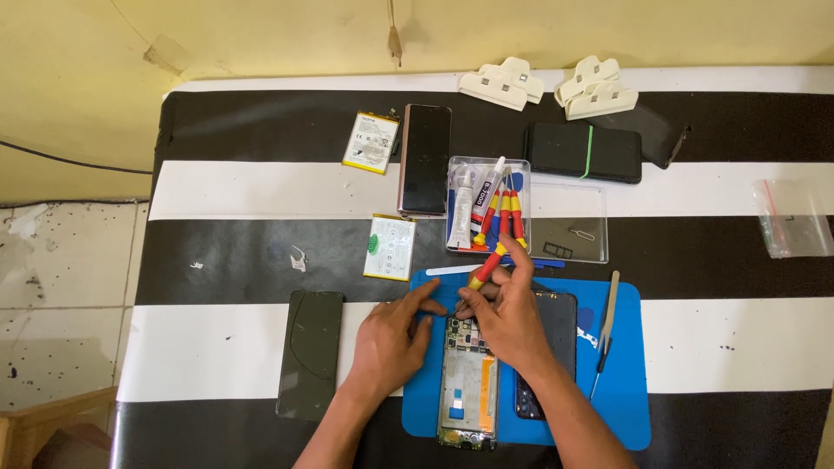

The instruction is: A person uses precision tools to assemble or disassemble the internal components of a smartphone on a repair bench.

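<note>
Red-and-yellow screwdriver [484, 270] is pinched in the closed fingers of the right hand [506, 320]. Its handle slants up toward one o'clock, and its tip points down toward seven o'clock, landing at the top end of the opened phone [467, 382]. The exact screw under the tip is too small to make out.

The opened phone lies on the blue work mat [625, 382] with its long axis running twelve to six o'clock. Its circuit board end sits at twelve, directly beneath the grip, so the work point lies just below the right hand, toward seven o'clock of the fingers.

The left hand [393, 337] rests at nine o'clock of the phone, fingers extended and pressing on the mat's edge beside the phone's top corner. It holds nothing that can be seen. The right hand is the nearer one to the board.

At three o'clock of the opened phone, touching or just beside it, lies a dark back cover [556, 326], partly hidden by the right wrist. Farther toward three o'clock, tweezers [606, 326] lie on the mat, roughly parallel to the phone. At twelve o'clock, well apart from the grip, a clear tray [460, 165] holds further screwdrivers and a glue tube. A dark screen panel [310, 352] lies off the mat at nine o'clock.
</note>
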